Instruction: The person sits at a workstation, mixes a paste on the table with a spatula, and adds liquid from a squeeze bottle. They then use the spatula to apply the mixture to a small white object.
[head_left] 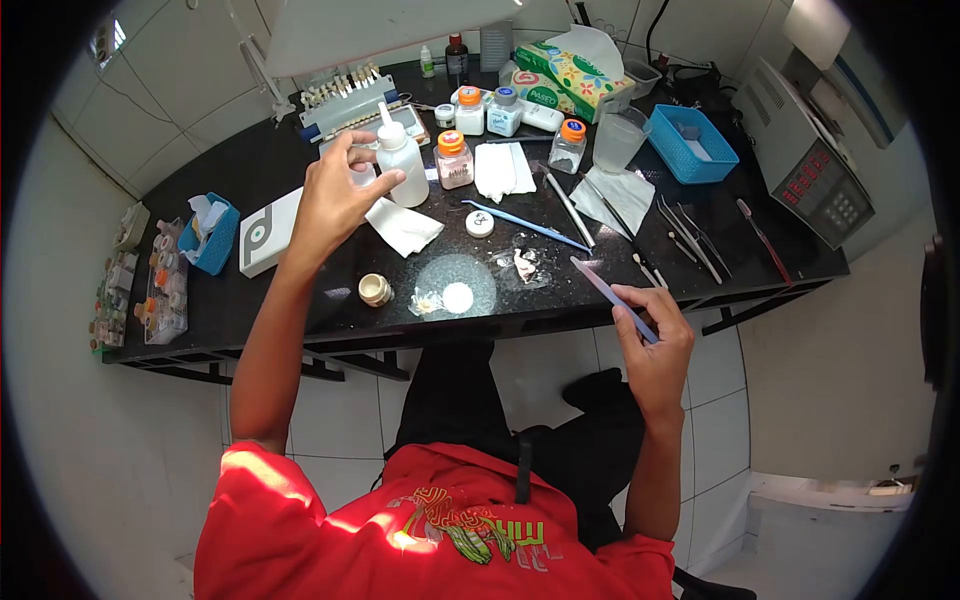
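Note:
My left hand (340, 190) is at the left side of a white squeeze bottle (404, 165) with a pointed nozzle, its thumb across the bottle's front and its fingers curled at the shoulder. The bottle stands upright. A translucent object shows between these fingers, too unclear to name. In my right hand (655, 335) is a thin bluish-purple tool (605, 288), its tip pointing up and left over the counter's front edge. Left of that tip, whitish material (524, 264) lies on the black counter (350, 325), beside a round glass slab (428, 285) bearing white material.
Beyond the hands stand orange-lidded jars (454, 160), a folded white cloth (500, 170), tissue boxes (575, 75) and a cup (620, 138). A blue basket (692, 145), tweezers (700, 240) and a machine (810, 150) are right. An open small jar (375, 290) sits near the front edge.

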